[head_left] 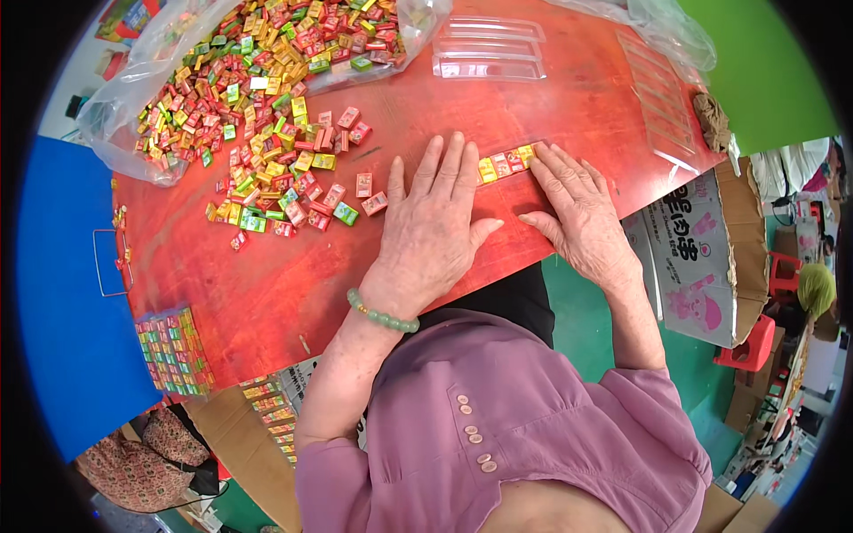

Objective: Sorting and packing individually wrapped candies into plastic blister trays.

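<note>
A short row of small yellow and red boxes (506, 164) lies on the red tabletop (418, 107) between my hands. My left hand (428, 222) rests flat at the row's left end, fingers stretched out and thumb apart. At the right end is my right hand (582, 209), its fingers extended and fingertips by the last yellow box. Neither hand is wrapped round anything; part of the row may be hidden under the fingers. Left of my left hand are a few loose red boxes (364, 185) and a green box (346, 213).
A large heap of small red, yellow and green boxes (267, 107) spills from a clear plastic bag (115, 115). Clear trays (489, 49) lie at the back, more trays (657, 98) at the right. Filled packs (173, 351) stand at the left edge. A cardboard carton (702, 258) stands right.
</note>
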Demonstrator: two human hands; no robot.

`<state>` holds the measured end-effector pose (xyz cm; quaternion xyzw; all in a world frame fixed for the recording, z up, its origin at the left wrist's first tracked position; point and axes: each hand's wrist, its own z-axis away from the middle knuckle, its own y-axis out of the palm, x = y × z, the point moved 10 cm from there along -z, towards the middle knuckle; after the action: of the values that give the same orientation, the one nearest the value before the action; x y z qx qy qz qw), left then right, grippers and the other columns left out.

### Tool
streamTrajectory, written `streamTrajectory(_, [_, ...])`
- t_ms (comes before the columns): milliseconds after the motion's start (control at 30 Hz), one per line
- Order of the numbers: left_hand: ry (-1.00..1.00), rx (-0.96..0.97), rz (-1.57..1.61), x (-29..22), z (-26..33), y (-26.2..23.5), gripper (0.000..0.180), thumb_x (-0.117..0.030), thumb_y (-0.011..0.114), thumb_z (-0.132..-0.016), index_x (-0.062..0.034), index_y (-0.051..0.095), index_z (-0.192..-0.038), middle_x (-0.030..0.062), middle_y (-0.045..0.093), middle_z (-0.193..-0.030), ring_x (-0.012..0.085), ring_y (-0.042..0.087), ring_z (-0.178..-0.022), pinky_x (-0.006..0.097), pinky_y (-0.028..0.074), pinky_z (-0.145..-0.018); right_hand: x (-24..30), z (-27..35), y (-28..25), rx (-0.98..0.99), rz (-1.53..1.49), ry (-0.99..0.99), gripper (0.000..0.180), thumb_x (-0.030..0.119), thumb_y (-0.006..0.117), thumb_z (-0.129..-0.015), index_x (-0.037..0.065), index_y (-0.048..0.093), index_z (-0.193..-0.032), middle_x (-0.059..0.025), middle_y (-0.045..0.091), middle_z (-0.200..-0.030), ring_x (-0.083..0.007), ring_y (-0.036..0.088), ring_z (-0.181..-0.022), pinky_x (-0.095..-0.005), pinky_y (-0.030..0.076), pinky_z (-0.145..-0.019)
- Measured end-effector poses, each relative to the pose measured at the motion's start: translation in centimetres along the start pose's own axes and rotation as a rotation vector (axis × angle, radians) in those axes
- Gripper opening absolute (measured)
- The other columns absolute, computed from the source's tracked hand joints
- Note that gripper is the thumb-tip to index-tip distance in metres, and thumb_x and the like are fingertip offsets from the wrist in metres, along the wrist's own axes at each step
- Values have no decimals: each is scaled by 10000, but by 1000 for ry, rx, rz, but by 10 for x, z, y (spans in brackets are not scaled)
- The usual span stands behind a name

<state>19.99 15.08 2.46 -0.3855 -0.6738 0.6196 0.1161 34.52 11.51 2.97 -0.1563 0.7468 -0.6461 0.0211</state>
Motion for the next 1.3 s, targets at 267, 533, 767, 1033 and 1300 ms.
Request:
streamTrajectory(267, [-22, -43, 118, 1, 10, 0, 935, -431, 722, -939, 51, 278, -1605, 261, 279, -1677, 391, 316, -1550, 615, 270, -1230, 3, 10, 1, -19, -20, 18, 706, 403, 705, -950, 28, 501, -1513, -154, 459, -1609, -341, 429, -1492, -530, 346, -1216])
streamTrajectory(533, [42, -30, 100, 1, 15, -5, 919, -404, 737, -926, 51, 304, -1595, 257, 304, -1667, 389, 356, -1531, 588, 325, -1214, 4, 11, 0, -42, -47, 32, 714, 410, 709, -942, 31, 503, -1512, -149, 458, -1613, -342, 429, -1494, -518, 343, -1217])
streamTrajectory(767, [9, 10, -14, 1, 16, 4, 863, -436, 703, -942, 47, 362, -1570, 238, 340, -1659, 365, 368, -1528, 622, 300, -1209, 2, 12, 3, -55, -64, 35, 718, 417, 697, -946, 42, 497, -1524, -145, 454, -1618, -329, 422, -1502, -513, 332, -1223])
streamTrajectory(1033, [8, 28, -75, -6, 9, 3, 844, -448, 669, -964, 67, 365, -1560, 257, 353, -1645, 409, 359, -1522, 654, 281, -1200, 0, 14, 2, -76, -61, 64, 714, 409, 699, -946, 34, 499, -1519, -149, 448, -1621, -325, 412, -1510, -517, 318, -1232])
streamTrajectory(1300, [52, -44, 11, -15, -7, -3, 754, -334, 682, -974, 90, 397, -1529, 292, 421, -1572, 434, 411, -1471, 572, 320, -1217, -1, -1, -20, 29, -150, -15, 585, 384, 702, -959, 18, 601, -1402, -172, 576, -1487, -349, 521, -1407, -502, 407, -1159])
